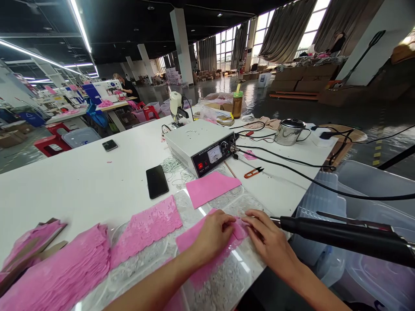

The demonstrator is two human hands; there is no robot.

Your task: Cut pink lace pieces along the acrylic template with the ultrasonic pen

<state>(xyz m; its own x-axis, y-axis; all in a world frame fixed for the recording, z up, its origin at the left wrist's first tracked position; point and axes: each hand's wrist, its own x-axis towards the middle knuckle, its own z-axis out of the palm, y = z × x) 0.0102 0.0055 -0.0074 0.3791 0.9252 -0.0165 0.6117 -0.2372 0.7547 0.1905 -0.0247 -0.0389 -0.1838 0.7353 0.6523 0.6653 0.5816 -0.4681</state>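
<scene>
Pink fabric [191, 236] lies on the clear, patterned mat [227, 276] near the table's front edge. My left hand [215, 231] rests on it with fingers curled together, pinching at the fabric near its right end. Facing it, my right hand [267, 231] has its thumb and fingertips closed on the lace edge of the pink fabric. A black rod-shaped tool [337, 235] points in from the right, its metal tip just behind my right hand. Above sits a flat pink piece [212, 188]; to the left are a lace piece [151, 224] and a thick pink stack [71, 268].
Behind the fabric stands a control box [194, 140] with black cables to the right. A phone [157, 181], orange snips [253, 172], a glass pot [289, 131] and a bottle [237, 103] are on the table. Plastic bins [372, 224] stand at the right.
</scene>
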